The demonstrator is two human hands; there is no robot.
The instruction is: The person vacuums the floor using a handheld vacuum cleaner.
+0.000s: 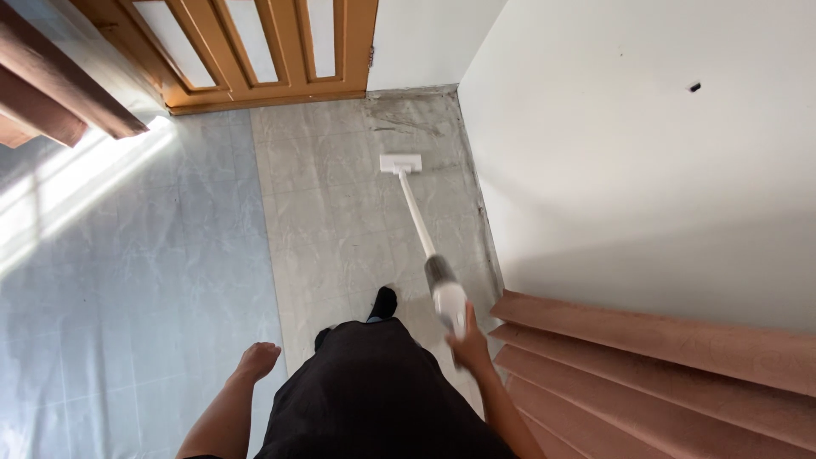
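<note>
Fingers of the right hand [468, 344] wrap the white stick vacuum [448, 297] beside the stairs [663, 365]; the left hand [257, 359] hangs loosely curled, empty. Keeping its head [400, 163] flat suits the grey floor [340, 221] near the wooden door [255, 51].

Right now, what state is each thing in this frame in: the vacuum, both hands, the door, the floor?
Stick vacuum: tilted, held at its handle end, blurred.
Floor head: flat on the grey floor near the corner.
Right hand: grip closed on the stick vacuum.
Left hand: empty, fingers loosely curled, touching nothing.
Wooden door: only its lower part shows; open or shut cannot be told.
Floor: dark smudges by the corner, sunlight patch at left.
</note>
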